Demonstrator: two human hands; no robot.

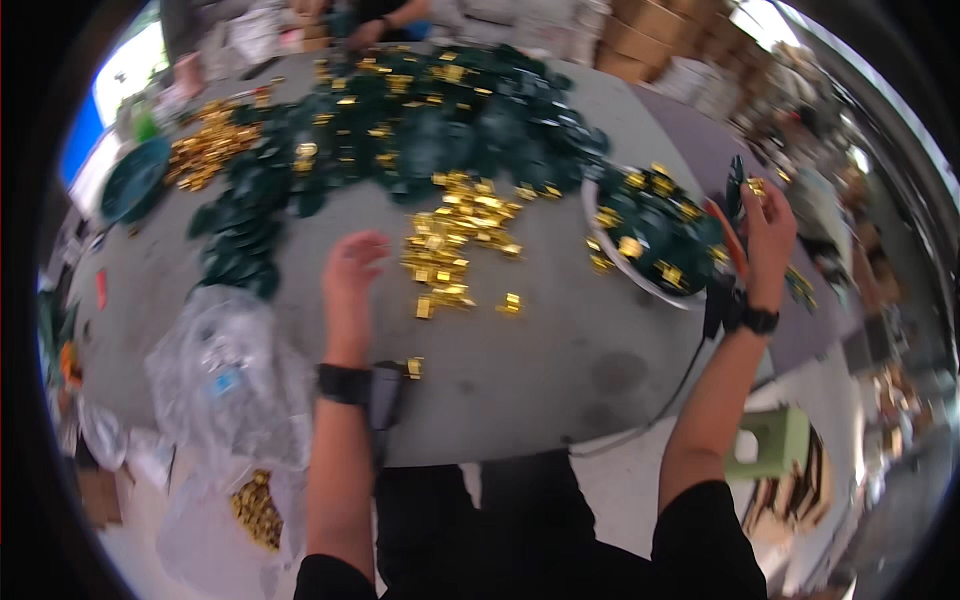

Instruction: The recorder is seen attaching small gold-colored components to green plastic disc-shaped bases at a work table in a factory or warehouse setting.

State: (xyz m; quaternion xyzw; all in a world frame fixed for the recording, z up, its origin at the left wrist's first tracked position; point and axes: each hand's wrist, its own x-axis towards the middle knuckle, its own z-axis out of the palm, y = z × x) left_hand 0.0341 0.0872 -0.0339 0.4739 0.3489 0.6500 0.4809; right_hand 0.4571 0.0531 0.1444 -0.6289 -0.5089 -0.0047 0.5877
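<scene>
My right hand [768, 225] is raised past the table's right side, fingers closed on a dark green flat piece [735, 183] with a shiny gold clip-like part [757, 187] at the fingertips. Just left of it is a round white-rimmed container [645, 283] heaped with green pieces [655, 228] bearing gold parts. Over the table's middle, my left hand [353, 265] is somewhat blurred; its fingers look loosely bent and apart, and nothing shows in them. Beside it lies a loose pile of small gold parts [450, 235]. One gold part [413, 367] sits near my left wrist.
Many dark green discs [430, 140] spread across the far part of the grey table [540, 390]. Orange-gold pieces [212, 145] lie by a green bowl [137, 182]. Clear plastic bags [230, 370] hang at the left edge. A green stool [785, 440] stands right. Another person's hand [367, 35] shows at the far side.
</scene>
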